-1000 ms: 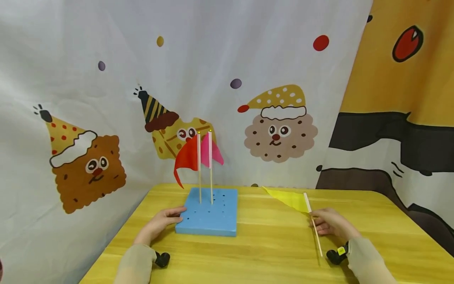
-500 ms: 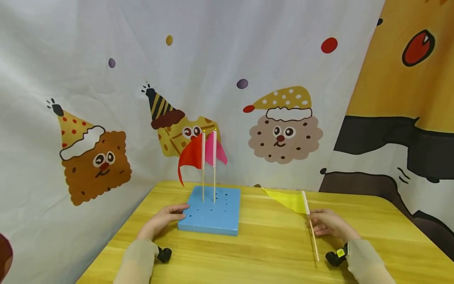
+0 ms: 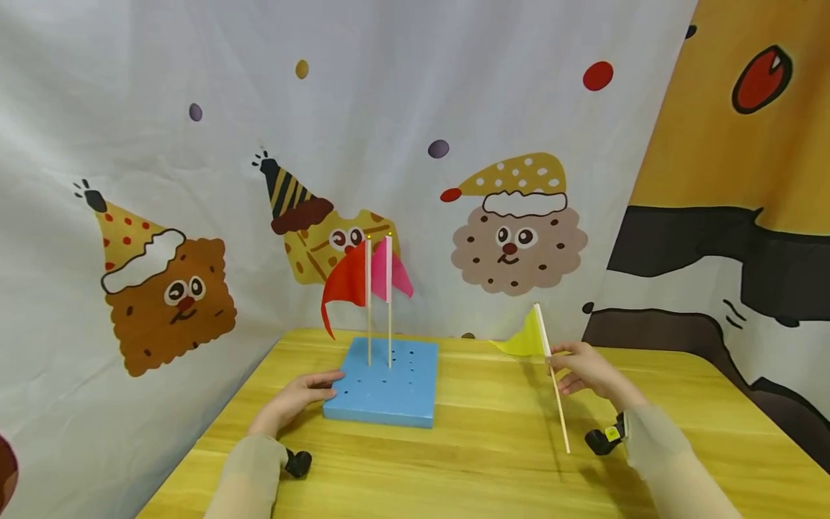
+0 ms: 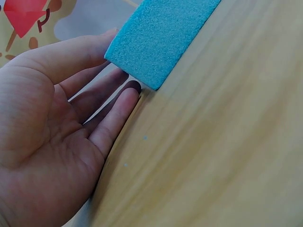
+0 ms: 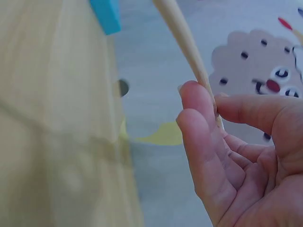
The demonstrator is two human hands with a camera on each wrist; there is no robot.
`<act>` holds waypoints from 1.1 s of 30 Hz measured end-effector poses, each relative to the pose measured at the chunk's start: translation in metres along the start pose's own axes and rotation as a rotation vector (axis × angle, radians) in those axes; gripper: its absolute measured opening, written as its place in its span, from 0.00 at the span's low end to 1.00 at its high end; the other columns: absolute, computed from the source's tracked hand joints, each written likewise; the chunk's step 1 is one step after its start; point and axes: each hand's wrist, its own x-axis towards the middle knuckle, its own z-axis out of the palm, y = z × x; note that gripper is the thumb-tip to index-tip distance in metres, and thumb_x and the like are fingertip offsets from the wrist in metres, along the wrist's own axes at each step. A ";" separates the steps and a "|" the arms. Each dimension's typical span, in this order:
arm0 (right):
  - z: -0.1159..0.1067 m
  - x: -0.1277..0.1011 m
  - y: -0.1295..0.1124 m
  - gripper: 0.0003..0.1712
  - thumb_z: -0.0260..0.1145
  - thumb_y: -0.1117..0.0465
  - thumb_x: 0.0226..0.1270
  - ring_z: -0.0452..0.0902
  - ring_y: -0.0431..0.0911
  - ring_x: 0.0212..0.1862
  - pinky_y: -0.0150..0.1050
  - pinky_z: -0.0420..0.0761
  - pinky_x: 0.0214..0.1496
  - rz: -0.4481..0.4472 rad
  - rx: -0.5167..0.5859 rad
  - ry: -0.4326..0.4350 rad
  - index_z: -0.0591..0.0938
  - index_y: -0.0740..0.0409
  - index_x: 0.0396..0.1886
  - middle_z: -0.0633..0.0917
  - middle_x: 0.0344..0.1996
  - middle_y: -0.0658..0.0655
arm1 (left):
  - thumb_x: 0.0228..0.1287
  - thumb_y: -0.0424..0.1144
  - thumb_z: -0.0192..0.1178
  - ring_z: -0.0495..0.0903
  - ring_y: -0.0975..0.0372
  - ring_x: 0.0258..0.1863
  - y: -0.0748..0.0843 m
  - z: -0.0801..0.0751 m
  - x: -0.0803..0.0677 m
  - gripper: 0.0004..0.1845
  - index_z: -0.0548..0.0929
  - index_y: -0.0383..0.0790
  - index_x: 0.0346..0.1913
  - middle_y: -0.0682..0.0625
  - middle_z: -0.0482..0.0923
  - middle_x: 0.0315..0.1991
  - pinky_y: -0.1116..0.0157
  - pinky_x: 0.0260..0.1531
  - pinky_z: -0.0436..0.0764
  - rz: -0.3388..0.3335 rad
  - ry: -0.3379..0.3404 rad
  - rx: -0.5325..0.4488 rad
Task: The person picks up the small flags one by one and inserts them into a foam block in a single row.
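Note:
My right hand (image 3: pixel 590 373) pinches the wooden stick of a yellow pennant flag (image 3: pixel 528 336) between thumb and fingers. The stick (image 5: pixel 182 35) leans, its lower end over the table and casting a shadow there. At the left, my left hand (image 3: pixel 292 404) rests against the left side of a blue foam board (image 3: pixel 389 405); in the left wrist view the thumb (image 4: pixel 78 56) touches its corner and the other fingers lie nearly straight. Small holes dot the board. A red flag (image 3: pixel 350 277) and a pink flag (image 3: pixel 398 274) stand upright in it.
The wooden table (image 3: pixel 480 432) reaches back to a printed cloth backdrop (image 3: pixel 389 108) with cartoon biscuits. A black wrist camera (image 3: pixel 298 463) sits at the left cuff and another camera (image 3: pixel 603 440) at the right.
My right hand has raised the yellow flag off the table and carried it a little left, tipping its stick more upright. The left hand stays at the board.

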 end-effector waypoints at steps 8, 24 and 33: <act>0.009 0.015 -0.042 0.28 0.56 0.62 0.71 0.82 0.48 0.22 0.47 0.85 0.31 -0.072 -0.051 -0.029 0.62 0.74 0.64 0.79 0.38 0.66 | 0.69 0.40 0.60 0.61 0.43 0.68 0.000 -0.001 -0.003 0.26 0.73 0.37 0.67 0.38 0.60 0.71 0.47 0.65 0.62 0.001 0.022 -0.014; 0.055 0.043 -0.098 0.25 0.58 0.62 0.72 0.83 0.55 0.22 0.49 0.85 0.27 -0.210 -0.153 -0.043 0.66 0.68 0.64 0.84 0.32 0.62 | 0.70 0.39 0.59 0.61 0.44 0.68 0.002 0.002 -0.004 0.26 0.72 0.37 0.68 0.39 0.60 0.72 0.48 0.65 0.63 0.012 0.018 -0.005; 0.094 0.067 -0.112 0.24 0.60 0.62 0.72 0.82 0.65 0.27 0.49 0.84 0.25 -0.312 -0.118 0.031 0.68 0.62 0.64 0.84 0.38 0.65 | 0.69 0.41 0.60 0.62 0.45 0.68 0.003 0.001 -0.003 0.26 0.73 0.39 0.68 0.40 0.60 0.72 0.51 0.64 0.66 0.001 0.026 0.016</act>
